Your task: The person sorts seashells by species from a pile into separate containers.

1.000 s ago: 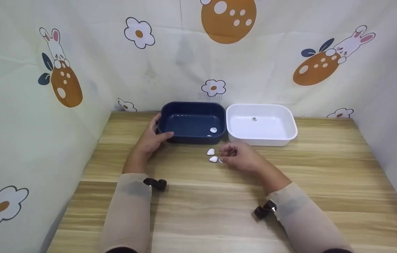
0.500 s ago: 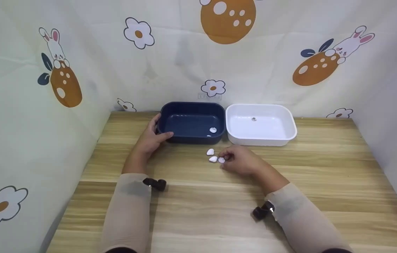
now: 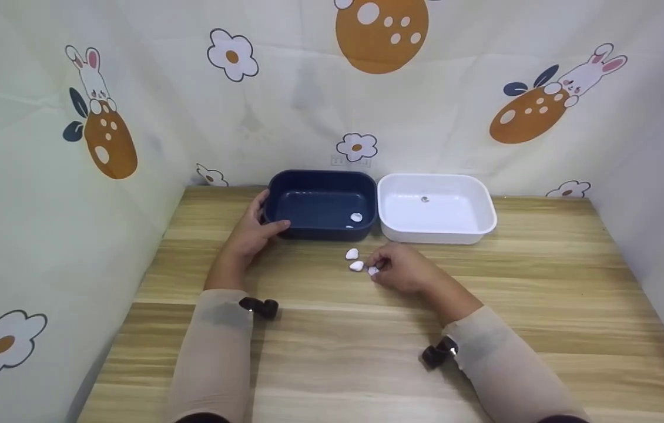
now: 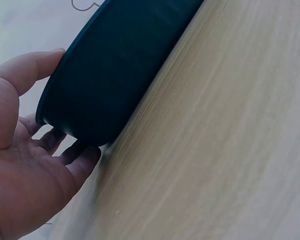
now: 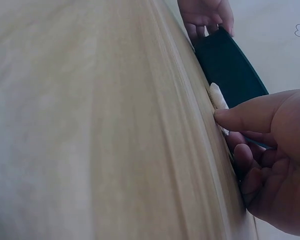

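At the left end of a dark blue plastic bin [image 3: 321, 233], my left hand [image 3: 250, 230] grips the corner, its thumb on the front rim and its fingers round the side. My right hand [image 3: 405, 267] pinches a small white shell-like piece [image 3: 373, 271] at the tabletop, thumb in front; the hand hides part of the piece. Two similar white pieces lie just left of it, one farther back [image 3: 352, 254] and one nearer [image 3: 356, 266]. Inside the blue bin another white piece [image 3: 356, 217] rests near the right end, with a sliver of white by the front wall.
A white plastic bin [image 3: 438, 237] stands right beside the blue one, with a small greyish-brown piece [image 3: 425, 199] on its floor. Both bins stand at the back of the wooden table [image 3: 332, 352], close to a printed cloth [image 3: 302, 117].
The right fingertips have closed on the rightmost white piece and shifted it slightly toward the near side. The left hand and both bins have stayed in place.
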The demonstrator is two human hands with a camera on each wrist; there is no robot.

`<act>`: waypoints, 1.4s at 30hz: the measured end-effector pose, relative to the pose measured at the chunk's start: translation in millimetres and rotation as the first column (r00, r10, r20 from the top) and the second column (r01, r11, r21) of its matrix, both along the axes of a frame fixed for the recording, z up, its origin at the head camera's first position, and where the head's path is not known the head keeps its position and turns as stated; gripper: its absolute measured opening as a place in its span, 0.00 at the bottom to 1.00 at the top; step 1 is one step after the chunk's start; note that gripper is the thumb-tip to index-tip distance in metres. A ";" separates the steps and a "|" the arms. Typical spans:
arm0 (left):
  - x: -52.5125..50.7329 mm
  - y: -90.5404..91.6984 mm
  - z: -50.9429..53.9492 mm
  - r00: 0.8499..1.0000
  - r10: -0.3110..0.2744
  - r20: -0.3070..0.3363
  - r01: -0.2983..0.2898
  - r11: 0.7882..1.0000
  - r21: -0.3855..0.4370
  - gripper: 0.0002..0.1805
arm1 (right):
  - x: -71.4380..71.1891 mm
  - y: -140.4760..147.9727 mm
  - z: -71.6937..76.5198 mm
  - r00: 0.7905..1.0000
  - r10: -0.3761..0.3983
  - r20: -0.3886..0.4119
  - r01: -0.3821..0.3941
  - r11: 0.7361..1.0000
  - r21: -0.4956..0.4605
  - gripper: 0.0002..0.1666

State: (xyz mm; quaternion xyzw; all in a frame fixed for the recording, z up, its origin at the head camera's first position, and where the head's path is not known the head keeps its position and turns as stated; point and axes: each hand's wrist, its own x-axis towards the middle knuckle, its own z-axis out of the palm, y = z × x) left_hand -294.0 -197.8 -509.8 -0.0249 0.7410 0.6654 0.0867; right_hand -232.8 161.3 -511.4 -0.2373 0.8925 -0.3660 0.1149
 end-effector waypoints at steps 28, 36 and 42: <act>-0.6 -0.3 -1.2 1.000 0.004 -0.004 -0.005 0.999 -0.037 0.58 | 2.4 15.1 44.6 0.988 -0.152 0.012 0.152 0.988 0.016 0.13; 0.4 -0.4 -0.3 1.000 0.003 -0.006 -0.004 0.999 -0.033 0.58 | -3.2 28.5 55.7 0.979 -0.205 -0.018 0.204 0.978 -0.034 0.15; 0.5 0.0 -0.2 1.000 -0.002 -0.005 0.002 1.000 -0.004 0.58 | -8.6 44.8 62.4 0.960 -0.275 -0.043 0.273 0.961 -0.048 0.16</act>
